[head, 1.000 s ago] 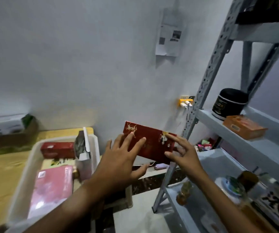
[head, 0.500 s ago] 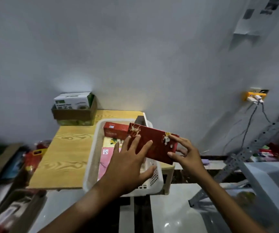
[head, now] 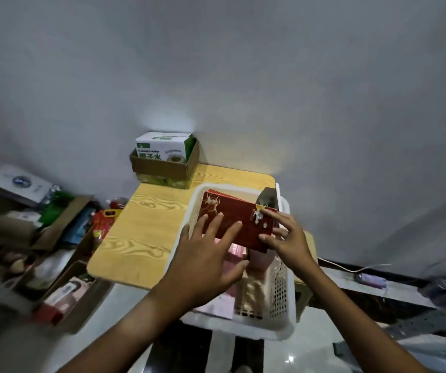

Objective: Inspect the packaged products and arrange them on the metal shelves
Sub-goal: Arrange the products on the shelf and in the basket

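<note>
Swinging left since a second ago, the view loses the metal shelves and centres on the white perforated basket (head: 279, 292) on the yellow wood-grain table (head: 146, 224); the red gift box (head: 239, 224) with its gold crane print travels with the hands and now hangs over the basket. I see the left hand (head: 205, 262) lying flat on the box's near face, fingers straight and spread, thumb out below; the right hand (head: 287, 238) pinches the box's right end, fingertips curled on its edge. I judge inspection as the step in hand; next comes a turn back right to the shelves, box kept level. Pink packages (head: 234, 251) lie in the basket beneath; a coconut water carton (head: 162, 148) sits in a cardboard tray by the wall; open cartons of mixed goods (head: 55, 254) crowd the floor at left; the basket's rim stands close under the box.
</note>
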